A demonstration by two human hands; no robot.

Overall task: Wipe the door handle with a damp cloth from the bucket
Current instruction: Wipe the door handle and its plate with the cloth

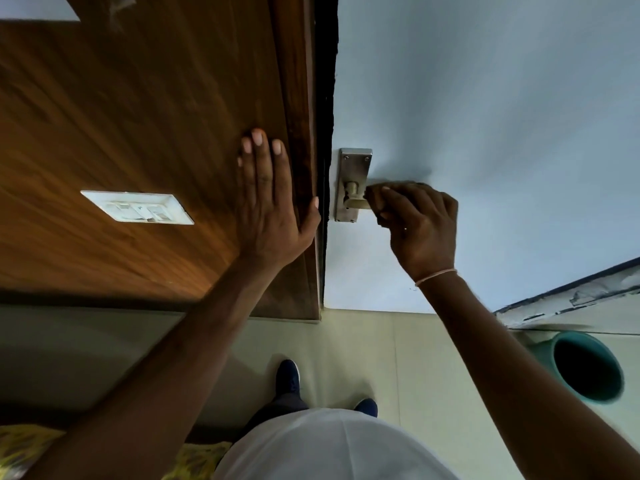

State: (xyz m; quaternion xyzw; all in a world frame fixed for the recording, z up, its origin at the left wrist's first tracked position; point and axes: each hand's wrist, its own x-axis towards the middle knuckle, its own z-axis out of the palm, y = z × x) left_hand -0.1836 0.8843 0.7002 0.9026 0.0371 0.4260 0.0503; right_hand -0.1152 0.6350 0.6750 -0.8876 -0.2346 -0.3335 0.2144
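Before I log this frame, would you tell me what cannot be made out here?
All in the head view:
- Cloth: none clearly visible; the right hand closes over the door handle, hiding the lever's far end.
- Bucket: its inside is too dark to show water.
- Switch plate: switch positions blurred.
- Left hand: palm hidden, flat against the wooden panel.

Dim, flat indoor light, bluish cast. Warm glow patch on wood panel (pixel 194 268) (source not visible). Soft shadow on pale door (pixel 502 116) around handle. Motion blur smears wood grain and switch plate (pixel 136 206). Strong wide-angle bending at edges.
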